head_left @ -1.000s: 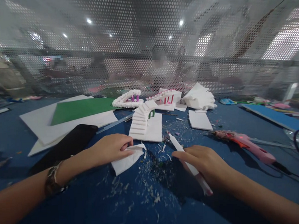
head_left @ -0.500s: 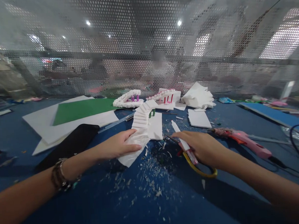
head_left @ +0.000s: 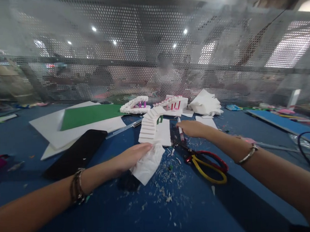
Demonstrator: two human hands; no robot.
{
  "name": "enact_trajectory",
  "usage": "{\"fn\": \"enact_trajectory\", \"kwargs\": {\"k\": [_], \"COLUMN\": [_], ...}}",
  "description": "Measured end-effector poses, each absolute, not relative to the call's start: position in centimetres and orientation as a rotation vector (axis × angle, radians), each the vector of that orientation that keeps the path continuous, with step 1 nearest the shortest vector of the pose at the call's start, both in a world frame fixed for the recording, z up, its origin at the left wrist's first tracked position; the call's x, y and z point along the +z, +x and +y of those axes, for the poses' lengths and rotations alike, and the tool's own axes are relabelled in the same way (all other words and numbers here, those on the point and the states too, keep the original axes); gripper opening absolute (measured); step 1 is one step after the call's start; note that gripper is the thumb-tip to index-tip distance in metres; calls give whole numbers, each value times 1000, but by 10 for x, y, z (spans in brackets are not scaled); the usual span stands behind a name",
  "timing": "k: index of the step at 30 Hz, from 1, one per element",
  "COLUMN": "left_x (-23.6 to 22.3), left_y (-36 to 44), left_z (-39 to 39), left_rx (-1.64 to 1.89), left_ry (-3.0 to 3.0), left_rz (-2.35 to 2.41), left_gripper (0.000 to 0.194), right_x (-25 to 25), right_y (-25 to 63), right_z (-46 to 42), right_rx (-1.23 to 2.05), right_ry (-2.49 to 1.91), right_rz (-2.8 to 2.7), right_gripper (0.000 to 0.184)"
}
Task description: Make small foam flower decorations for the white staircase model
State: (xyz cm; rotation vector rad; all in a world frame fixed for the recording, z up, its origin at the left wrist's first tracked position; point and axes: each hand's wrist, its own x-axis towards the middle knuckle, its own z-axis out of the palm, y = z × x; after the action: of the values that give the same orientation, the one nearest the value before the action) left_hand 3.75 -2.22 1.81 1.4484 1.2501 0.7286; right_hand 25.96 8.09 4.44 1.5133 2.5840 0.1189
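Note:
My left hand (head_left: 132, 158) is closed on a crumpled white tissue (head_left: 151, 164), just in front of a small white staircase model (head_left: 148, 126). The model has curving steps and green posts and rests on a white board (head_left: 164, 131). My right hand (head_left: 193, 128) is beyond the scissors, its fingertips closed around a slim white marker-like tube (head_left: 181, 133) with a pinkish end. Part of the tube is hidden by the fingers. The scissors (head_left: 208, 165), with red and yellow handles, lie on the table nearer to me, apart from both hands.
Two more small models, one with purple posts (head_left: 135, 106) and one with pink posts (head_left: 172, 106), stand behind. A black case (head_left: 77, 151) and green sheet (head_left: 92, 115) lie left. White scraps litter the blue table (head_left: 149, 213). A pink glue gun (head_left: 247, 140) is mostly hidden by my right forearm.
My right hand has moved away from the scissors, forward and left, carrying the white tube beside the model's board. My left hand has drawn the tissue slightly back from the steps.

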Motion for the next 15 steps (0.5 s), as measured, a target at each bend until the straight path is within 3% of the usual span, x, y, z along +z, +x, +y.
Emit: {"fn": "enact_trajectory", "kwargs": {"k": [7, 12, 15], "left_x": [22, 17, 13], "left_y": [45, 56, 58], "left_z": [-28, -33, -37], "left_rx": [782, 839, 870], "left_ry": [1386, 1415, 1420], "left_rz": [1216, 1090, 1061], "left_gripper": [16, 14, 19], "right_x": [61, 44, 32], "right_y": [243, 231, 226], "right_z": [44, -5, -17], "right_rx": [-176, -888, -1235], "right_ry": [1677, 1445, 1349], "right_rz": [2824, 2972, 2959], "right_gripper": [27, 43, 35]}}
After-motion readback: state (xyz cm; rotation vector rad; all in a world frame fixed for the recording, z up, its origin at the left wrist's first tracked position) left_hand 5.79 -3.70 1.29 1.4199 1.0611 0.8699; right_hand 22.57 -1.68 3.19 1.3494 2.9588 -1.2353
